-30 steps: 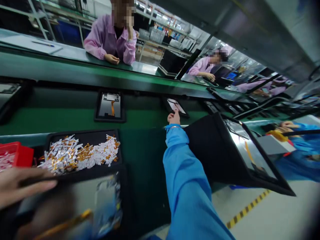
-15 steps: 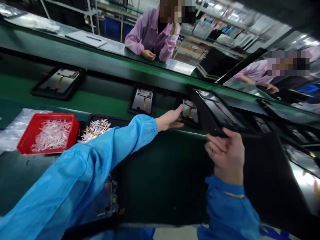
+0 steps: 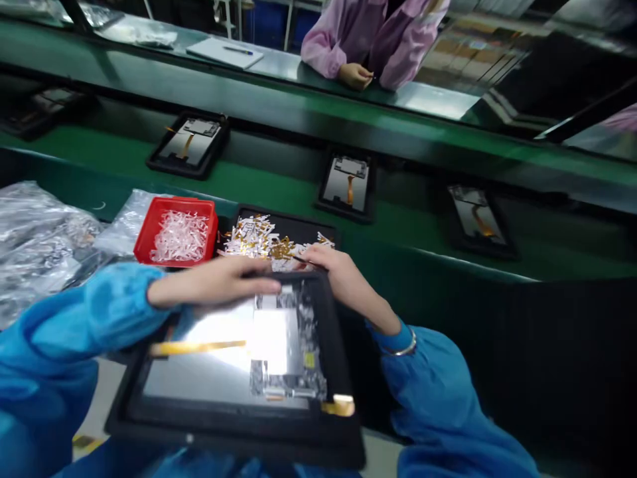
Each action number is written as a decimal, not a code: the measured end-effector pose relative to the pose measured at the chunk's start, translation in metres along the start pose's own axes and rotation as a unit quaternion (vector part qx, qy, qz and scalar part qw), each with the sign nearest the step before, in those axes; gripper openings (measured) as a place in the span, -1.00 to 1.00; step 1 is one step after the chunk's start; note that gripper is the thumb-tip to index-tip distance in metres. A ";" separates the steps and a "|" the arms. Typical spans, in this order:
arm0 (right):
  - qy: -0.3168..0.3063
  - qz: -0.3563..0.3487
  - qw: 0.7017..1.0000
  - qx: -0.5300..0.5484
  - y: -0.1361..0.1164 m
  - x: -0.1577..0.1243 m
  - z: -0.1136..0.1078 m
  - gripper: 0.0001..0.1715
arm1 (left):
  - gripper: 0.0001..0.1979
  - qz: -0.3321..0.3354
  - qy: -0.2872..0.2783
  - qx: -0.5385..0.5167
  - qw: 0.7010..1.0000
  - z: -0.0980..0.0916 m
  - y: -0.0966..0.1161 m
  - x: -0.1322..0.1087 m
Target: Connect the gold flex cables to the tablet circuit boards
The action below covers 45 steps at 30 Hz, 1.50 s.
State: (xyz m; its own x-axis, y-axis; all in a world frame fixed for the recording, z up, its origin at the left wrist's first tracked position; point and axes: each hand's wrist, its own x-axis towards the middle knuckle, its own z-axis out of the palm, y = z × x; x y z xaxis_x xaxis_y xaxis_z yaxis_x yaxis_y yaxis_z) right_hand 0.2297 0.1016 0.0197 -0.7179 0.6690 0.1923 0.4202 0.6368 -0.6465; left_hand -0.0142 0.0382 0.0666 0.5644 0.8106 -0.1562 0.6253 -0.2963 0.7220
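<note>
In front of me a tablet (image 3: 199, 382) with an exposed circuit board and an orange ribbon cable lies in a black tray (image 3: 239, 435), tilted toward my lap. Across the tablet's far side stretches my left hand (image 3: 219, 279), its fingers extended and thumb over the board. My right hand (image 3: 333, 265) is at the tray's far right corner, its fingers bent together beside a pile of white and gold strips (image 3: 253, 236). A thin dark tip shows at those fingers; what they hold is unclear. The strips lie in a black parts tray (image 3: 298, 229).
Left of the strips stands a red bin (image 3: 213, 232) of clear pieces, with plastic bags (image 3: 44, 232) beyond. Black trays with tablets (image 3: 192, 143) line the green belt (image 3: 279, 166). Across it, a person in a pink sleeve (image 3: 323, 56) leans near a notepad (image 3: 223, 52).
My view has swung left. My right hand has let go of the raised black tray and moved to the strips. My left hand has come back from the belt to the near tablet.
</note>
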 end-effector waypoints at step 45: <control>0.209 0.114 0.968 0.085 -0.022 0.004 0.018 -0.71 | -0.89 0.018 0.127 -0.328 0.936 0.021 -0.020 0.011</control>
State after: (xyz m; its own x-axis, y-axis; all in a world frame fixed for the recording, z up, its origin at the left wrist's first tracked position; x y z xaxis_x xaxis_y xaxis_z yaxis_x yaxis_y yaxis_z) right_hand 0.2079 0.0831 0.0216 -0.3158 0.9039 0.2886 0.4184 0.4056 -0.8127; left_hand -0.0094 0.0421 0.0358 0.3805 0.9246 -0.0176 0.0958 -0.0205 0.9952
